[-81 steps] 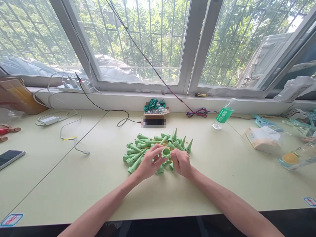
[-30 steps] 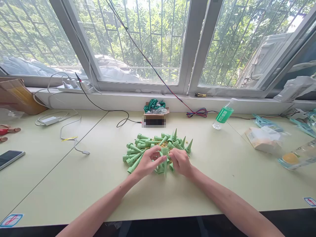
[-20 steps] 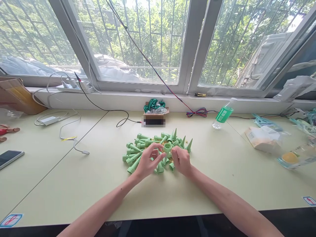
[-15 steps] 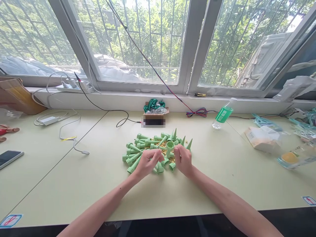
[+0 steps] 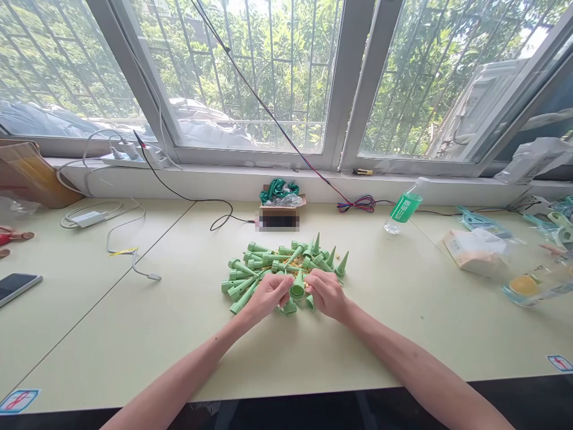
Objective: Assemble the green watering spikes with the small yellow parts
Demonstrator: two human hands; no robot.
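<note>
A heap of green plastic cone spikes [image 5: 264, 266] lies in the middle of the pale table [image 5: 134, 334], with small yellow bits among them. Both hands meet at its near edge. My left hand [image 5: 265, 297] and my right hand [image 5: 326, 294] pinch one green cone spike [image 5: 296, 288] between them, its wide round end towards me and its point aimed away. Fingers of both hands are curled shut around it. Loose spikes lie just under and beside the hands.
A small cardboard box [image 5: 280, 212] of dark green stuff sits behind the heap. A green-labelled water bottle [image 5: 404, 206] leans at the sill. Cables and a charger [image 5: 96, 216] lie left, a phone [image 5: 18, 286] far left, packets and plastic items [image 5: 477, 251] right.
The held spike was turned about between the fingers, its open end facing up half a second ago; now it sits lower, between both hands, with its point away. The arms barely shifted.
</note>
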